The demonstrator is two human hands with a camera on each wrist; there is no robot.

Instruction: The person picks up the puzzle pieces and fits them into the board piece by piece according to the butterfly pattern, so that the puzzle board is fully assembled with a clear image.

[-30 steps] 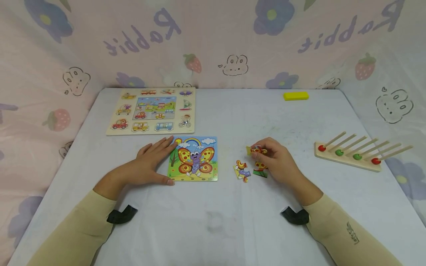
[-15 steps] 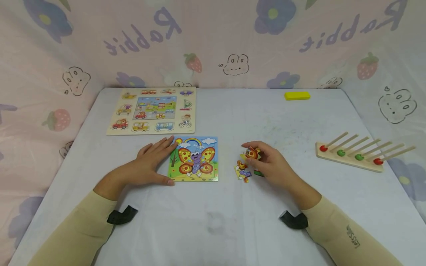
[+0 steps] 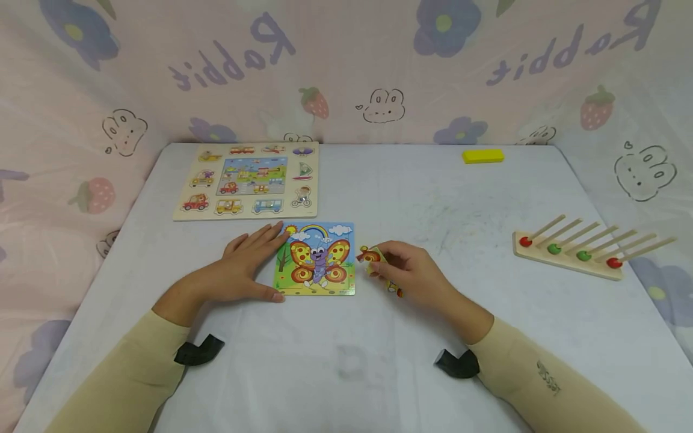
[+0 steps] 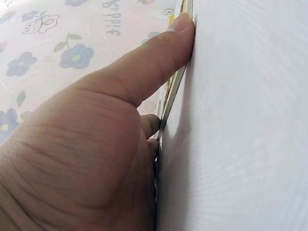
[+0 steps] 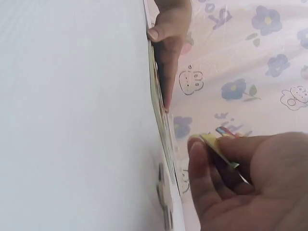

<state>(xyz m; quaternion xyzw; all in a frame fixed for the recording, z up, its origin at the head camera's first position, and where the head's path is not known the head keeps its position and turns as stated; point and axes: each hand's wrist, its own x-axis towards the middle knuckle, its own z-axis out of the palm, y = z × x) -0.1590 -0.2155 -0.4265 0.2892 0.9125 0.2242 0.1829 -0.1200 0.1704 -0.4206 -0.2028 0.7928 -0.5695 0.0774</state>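
A square butterfly puzzle board (image 3: 340,285) lies flat in the middle of the table. My left hand (image 3: 233,267) rests along its left side, fingers straight, thumb at the lower left corner. Just right of the board, my right hand (image 3: 414,276) pinches a red and yellow puzzle piece (image 3: 371,256) between thumb and fingers, raised off the table in the right wrist view. Below that hand lie loose puzzle pieces (image 5: 164,197), mostly hidden from the head view; only a small end of one loose piece (image 3: 396,290) shows there.
Behind the left hand lies a wooden vehicle puzzle board (image 3: 246,210). A wooden rack with slanted pegs and red and green beads (image 3: 565,255) stands at the right. A yellow block (image 3: 483,156) lies at the back right. Printed cloth hangs around the table.
My right hand has lifted the puzzle piece and carried it left, close to the board's right edge, turning it on the way. My left hand has stayed in place.
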